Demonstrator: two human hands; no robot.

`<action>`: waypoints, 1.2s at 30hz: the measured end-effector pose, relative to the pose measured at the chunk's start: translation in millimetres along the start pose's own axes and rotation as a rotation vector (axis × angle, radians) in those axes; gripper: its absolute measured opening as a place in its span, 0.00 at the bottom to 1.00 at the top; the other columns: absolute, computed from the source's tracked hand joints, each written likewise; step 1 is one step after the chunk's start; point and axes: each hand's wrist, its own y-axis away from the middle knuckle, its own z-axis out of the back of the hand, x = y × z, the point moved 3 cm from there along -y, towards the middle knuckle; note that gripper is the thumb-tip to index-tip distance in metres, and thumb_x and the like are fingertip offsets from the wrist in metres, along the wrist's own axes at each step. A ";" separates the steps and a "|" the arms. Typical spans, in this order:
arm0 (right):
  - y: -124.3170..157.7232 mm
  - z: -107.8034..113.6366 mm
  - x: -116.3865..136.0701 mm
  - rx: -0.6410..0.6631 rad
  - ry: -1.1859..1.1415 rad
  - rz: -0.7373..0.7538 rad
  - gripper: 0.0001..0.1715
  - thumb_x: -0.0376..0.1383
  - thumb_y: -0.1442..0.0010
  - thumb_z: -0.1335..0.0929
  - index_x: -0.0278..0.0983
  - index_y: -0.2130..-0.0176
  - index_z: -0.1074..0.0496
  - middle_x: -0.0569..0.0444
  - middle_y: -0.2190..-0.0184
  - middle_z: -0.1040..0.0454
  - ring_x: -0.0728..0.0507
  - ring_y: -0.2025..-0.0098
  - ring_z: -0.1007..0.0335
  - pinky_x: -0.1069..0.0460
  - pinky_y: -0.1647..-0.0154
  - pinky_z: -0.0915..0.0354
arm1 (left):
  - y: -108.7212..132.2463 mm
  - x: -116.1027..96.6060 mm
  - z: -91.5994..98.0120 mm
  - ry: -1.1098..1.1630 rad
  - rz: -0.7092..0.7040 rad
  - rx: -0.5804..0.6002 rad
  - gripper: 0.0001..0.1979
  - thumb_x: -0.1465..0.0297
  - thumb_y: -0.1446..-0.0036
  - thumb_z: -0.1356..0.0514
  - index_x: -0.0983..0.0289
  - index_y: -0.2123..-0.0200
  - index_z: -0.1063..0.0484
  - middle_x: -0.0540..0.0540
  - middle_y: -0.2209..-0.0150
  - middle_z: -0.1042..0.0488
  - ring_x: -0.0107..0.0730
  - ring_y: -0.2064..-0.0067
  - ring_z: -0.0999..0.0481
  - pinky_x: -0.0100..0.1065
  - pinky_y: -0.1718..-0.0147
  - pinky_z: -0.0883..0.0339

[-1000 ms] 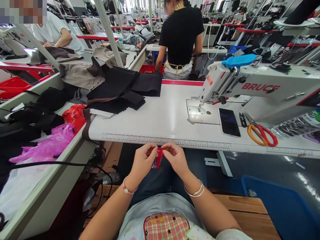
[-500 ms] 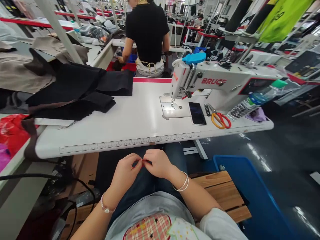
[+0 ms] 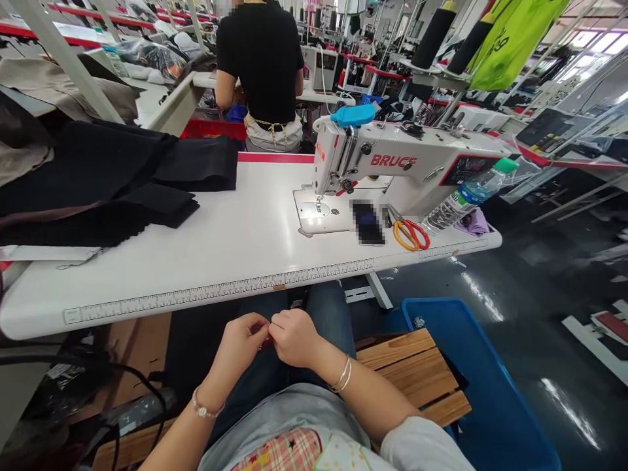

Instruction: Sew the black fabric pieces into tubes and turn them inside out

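Above my lap, just in front of the table edge, my left hand and my right hand meet with fingertips pinched together. A small bit of red shows between them; it is too small and covered to name. Both hands are closed, and the fingers of the right curl inward. Beyond them stands a white sewing machine on the white table. A phone, scissors with orange and red handles and a tilted water bottle lie or stand beside it.
Black fabric pieces are piled on the table's left. A printed ruler strip runs along the front edge. To my right are a wooden seat and a blue bin. A person in black stands beyond the table.
My view has turned slightly right, so the table and machine sit further left. My hands stay pinched together, the right fingers now more curled, and more red shows between them.
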 end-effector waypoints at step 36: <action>45.8 176.2 -318.2 0.097 0.337 -1.205 0.18 0.41 0.38 0.34 0.30 0.57 0.23 0.36 0.58 0.22 0.35 0.54 0.26 0.47 0.55 0.35 | -7.3 -38.7 -35.1 -0.138 -0.744 -0.030 0.06 0.68 0.38 0.42 0.55 0.62 0.24 0.49 0.62 0.20 0.31 0.61 0.22 0.30 0.61 0.27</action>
